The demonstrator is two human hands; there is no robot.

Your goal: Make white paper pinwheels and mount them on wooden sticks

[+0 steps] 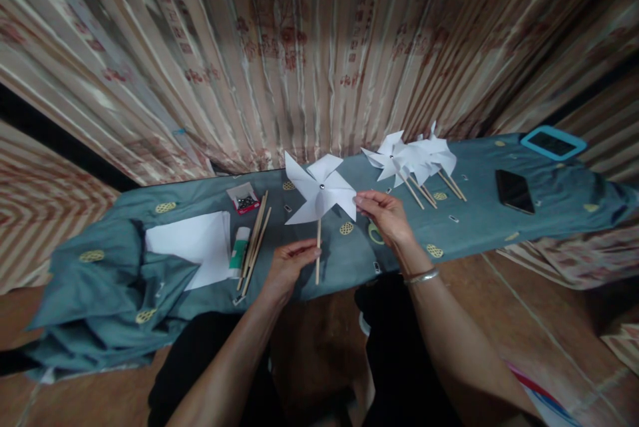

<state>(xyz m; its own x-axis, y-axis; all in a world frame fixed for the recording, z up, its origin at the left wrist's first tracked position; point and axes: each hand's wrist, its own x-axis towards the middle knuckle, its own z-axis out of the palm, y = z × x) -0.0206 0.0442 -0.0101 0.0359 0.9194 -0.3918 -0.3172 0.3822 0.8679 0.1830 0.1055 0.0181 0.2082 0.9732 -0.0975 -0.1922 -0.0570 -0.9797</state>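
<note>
A white paper pinwheel [324,195] with a round silver pin at its centre is held upright in front of me. My left hand [293,266] is closed around its wooden stick [318,259] below the blades. At the right, my right hand [383,212] pinches the edge of one blade between thumb and fingers. Partly hidden behind my right wrist are yellow-green scissors [375,234], of which a handle loop shows.
Several finished pinwheels [392,157] lie at the back right, near a dark phone [514,191] and a blue-framed device [553,142]. Leftward are white paper [194,244], a glue stick [239,252], wooden sticks [255,237] and an open box of pins [245,199]. A green cloth [474,214] covers the bench.
</note>
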